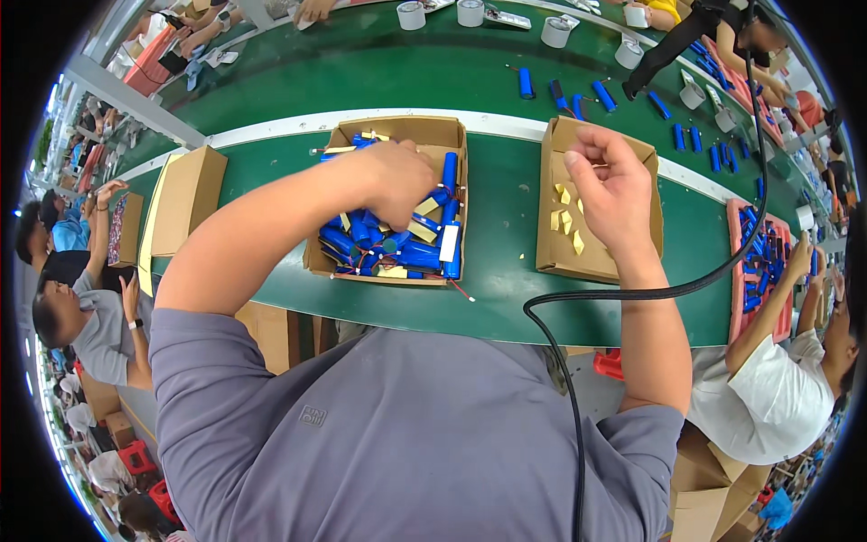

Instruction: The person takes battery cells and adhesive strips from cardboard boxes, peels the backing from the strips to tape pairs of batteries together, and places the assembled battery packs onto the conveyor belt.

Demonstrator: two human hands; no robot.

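Observation:
My left hand reaches into a cardboard box of blue cylindrical battery packs with thin wires and pale yellow strips. Its fingers are curled down among the packs, and what they grip, if anything, is hidden under the hand. Over a second cardboard box at the right, my right hand is raised with its fingers loosely bent. Thumb and forefinger stand apart, and nothing shows between them. Several small folded yellow paper pieces lie in that box, below and left of the hand.
Beyond a white rail runs a green conveyor belt with loose blue packs and white cylindrical parts. A black cable crosses by my right forearm. A pink tray of packs stands right; co-workers sit on both sides.

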